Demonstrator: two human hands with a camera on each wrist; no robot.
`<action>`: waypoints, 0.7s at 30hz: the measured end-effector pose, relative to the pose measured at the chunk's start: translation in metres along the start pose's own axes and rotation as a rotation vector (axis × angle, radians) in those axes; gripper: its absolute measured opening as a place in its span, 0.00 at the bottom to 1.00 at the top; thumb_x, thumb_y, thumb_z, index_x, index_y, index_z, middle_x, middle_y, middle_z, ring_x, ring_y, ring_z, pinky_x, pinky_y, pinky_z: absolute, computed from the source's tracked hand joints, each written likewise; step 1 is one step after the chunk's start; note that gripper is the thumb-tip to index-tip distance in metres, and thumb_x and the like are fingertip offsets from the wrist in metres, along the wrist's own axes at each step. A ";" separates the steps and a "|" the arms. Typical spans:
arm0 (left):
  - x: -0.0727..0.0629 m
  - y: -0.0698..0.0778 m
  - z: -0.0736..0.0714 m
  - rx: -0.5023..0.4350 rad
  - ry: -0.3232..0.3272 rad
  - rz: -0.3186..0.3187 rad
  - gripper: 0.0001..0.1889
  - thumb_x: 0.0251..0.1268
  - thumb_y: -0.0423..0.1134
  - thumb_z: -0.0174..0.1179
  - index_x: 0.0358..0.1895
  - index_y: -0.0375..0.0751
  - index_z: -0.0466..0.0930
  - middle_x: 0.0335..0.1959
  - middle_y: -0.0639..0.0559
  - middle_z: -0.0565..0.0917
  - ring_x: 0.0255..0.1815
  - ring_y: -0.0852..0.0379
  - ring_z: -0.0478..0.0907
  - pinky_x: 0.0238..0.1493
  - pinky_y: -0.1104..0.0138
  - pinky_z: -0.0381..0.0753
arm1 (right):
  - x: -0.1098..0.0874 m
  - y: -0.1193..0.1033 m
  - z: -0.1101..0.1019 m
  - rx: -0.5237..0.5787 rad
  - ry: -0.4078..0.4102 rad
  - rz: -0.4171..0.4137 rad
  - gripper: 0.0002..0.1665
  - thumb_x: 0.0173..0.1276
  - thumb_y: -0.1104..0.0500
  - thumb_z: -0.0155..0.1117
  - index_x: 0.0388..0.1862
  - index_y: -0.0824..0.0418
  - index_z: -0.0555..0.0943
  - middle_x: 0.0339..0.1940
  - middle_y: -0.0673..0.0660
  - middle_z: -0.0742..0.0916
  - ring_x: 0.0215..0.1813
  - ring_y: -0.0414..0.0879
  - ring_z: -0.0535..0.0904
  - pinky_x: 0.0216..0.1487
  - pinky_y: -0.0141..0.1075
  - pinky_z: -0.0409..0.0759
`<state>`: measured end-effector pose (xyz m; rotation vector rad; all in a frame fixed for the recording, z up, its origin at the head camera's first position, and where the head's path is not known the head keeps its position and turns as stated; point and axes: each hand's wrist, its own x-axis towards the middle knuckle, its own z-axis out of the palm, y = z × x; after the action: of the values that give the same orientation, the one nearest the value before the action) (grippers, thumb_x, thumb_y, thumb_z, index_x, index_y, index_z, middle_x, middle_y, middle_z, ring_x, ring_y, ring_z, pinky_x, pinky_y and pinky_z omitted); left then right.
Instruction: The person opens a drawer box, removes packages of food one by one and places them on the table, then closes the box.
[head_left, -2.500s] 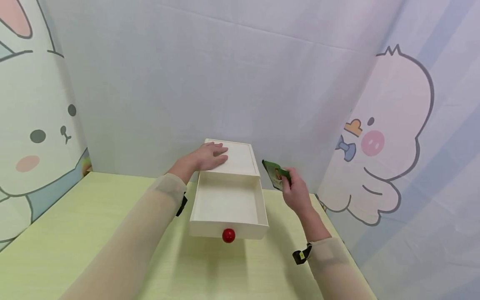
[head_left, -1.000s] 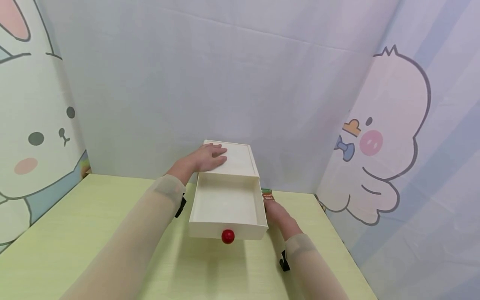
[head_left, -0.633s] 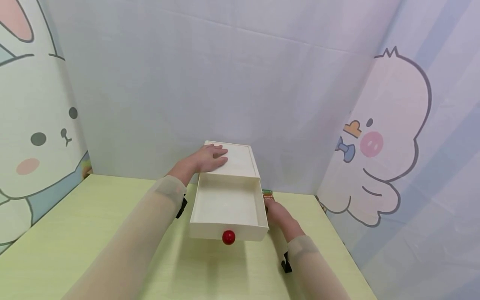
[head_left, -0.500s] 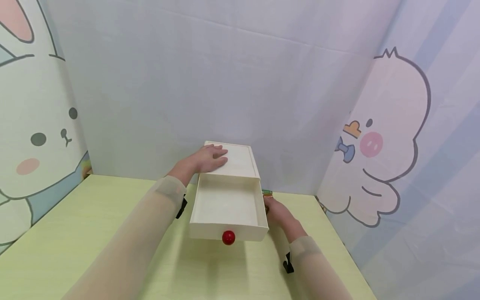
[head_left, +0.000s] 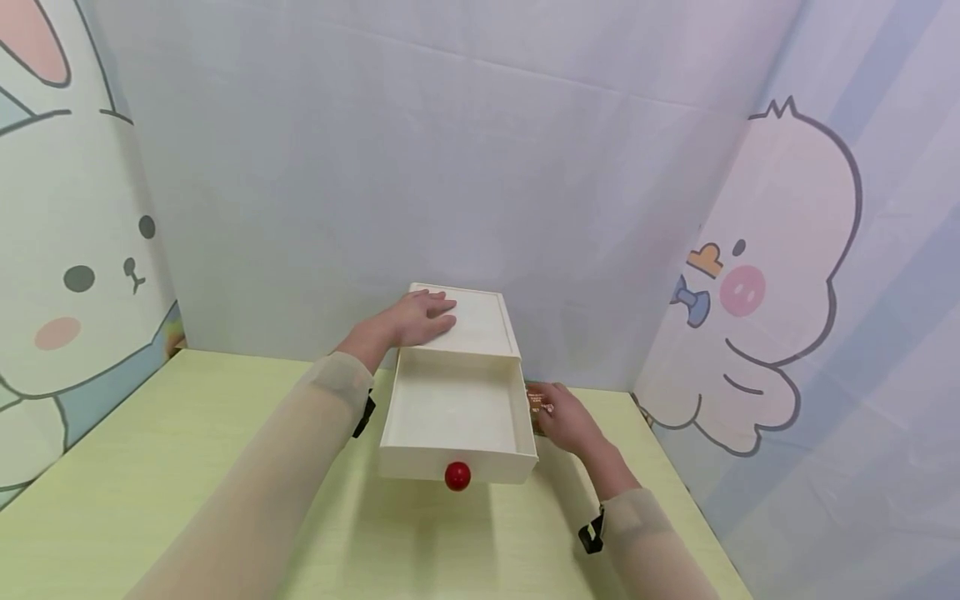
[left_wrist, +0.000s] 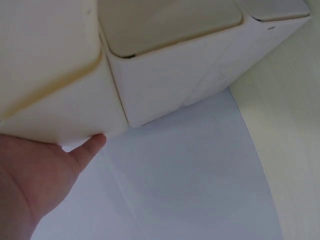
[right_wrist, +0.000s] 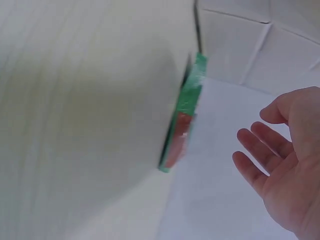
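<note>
My left hand (head_left: 422, 319) lies flat on top of a white drawer box (head_left: 480, 321), its thumb showing at the box's edge in the left wrist view. The lower drawer (head_left: 457, 408) of the box is pulled out, a red round knob (head_left: 457, 477) on its front. Just right of the box, a flat green and reddish-brown packet (right_wrist: 185, 115) lies on the table. My right hand (right_wrist: 287, 165) is apart from it, fingers loosely bent with nothing between them. In the head view that hand overlaps part of the packet (head_left: 538, 402).
The pale yellow-green table (head_left: 187, 433) carries the box near its back edge. A light fabric backdrop (head_left: 450, 150) rises right behind. Side panels bear a cartoon rabbit (head_left: 82, 275) on the left and a cartoon chick (head_left: 795, 250) on the right.
My right hand has lowered the packet from the air to the table beside the box, let go of it and drawn back slightly right. The left hand and drawer stay put.
</note>
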<state>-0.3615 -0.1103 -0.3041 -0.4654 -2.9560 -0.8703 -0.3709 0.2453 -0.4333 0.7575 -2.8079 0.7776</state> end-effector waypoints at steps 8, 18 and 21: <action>0.003 -0.001 0.001 0.007 0.007 0.006 0.33 0.88 0.57 0.47 0.88 0.50 0.64 0.92 0.46 0.56 0.95 0.38 0.41 0.92 0.40 0.44 | -0.014 -0.026 -0.033 0.045 0.102 -0.148 0.30 0.80 0.68 0.58 0.79 0.62 0.77 0.71 0.66 0.84 0.62 0.60 0.88 0.63 0.58 0.87; 0.002 -0.002 0.000 -0.003 0.009 0.024 0.33 0.88 0.56 0.45 0.87 0.48 0.65 0.92 0.45 0.56 0.95 0.37 0.40 0.92 0.40 0.44 | -0.032 -0.066 -0.064 0.100 0.279 -0.289 0.30 0.82 0.65 0.61 0.80 0.57 0.75 0.68 0.62 0.88 0.54 0.53 0.91 0.47 0.43 0.91; 0.002 -0.003 0.000 0.000 0.010 0.026 0.33 0.88 0.56 0.45 0.87 0.47 0.65 0.92 0.44 0.56 0.94 0.37 0.40 0.92 0.39 0.43 | -0.038 -0.079 -0.072 0.120 0.308 -0.320 0.30 0.82 0.65 0.62 0.80 0.55 0.76 0.67 0.61 0.89 0.54 0.53 0.90 0.36 0.35 0.88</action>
<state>-0.3645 -0.1117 -0.3053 -0.4963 -2.9342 -0.8679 -0.2991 0.2403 -0.3462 0.9799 -2.3119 0.9190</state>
